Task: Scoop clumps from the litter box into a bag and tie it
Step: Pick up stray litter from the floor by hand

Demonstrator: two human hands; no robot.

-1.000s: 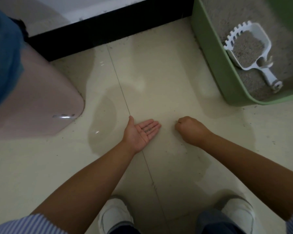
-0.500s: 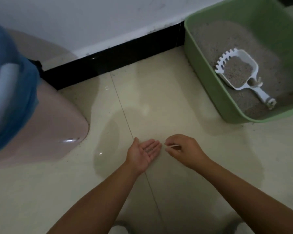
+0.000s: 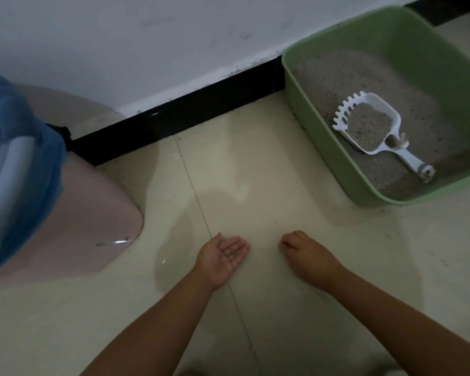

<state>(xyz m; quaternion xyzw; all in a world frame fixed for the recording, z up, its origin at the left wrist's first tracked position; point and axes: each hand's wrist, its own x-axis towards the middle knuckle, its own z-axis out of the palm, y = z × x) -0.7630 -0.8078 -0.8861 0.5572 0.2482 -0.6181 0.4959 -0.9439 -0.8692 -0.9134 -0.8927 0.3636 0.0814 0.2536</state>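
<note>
A green litter box stands on the floor at the right, filled with grey litter. A white slotted scoop lies in it, loaded with litter, its handle toward the near right. My left hand rests palm up just above the floor tiles, cupped, with a few dark litter grains in the palm. My right hand is a hand's width to its right, knuckles up, fingertips curled down onto the floor. A blue plastic bag lines a pink bin at the far left.
The pink bin bulges out over the floor at the left. A white wall with a black skirting board runs behind. Cream floor tiles with a grout line lie between bin and litter box, with scattered grains.
The view has tilted up, showing more wall and litter box. My right hand has moved from next to my left palm back out to the right, fingertips down on the floor.
</note>
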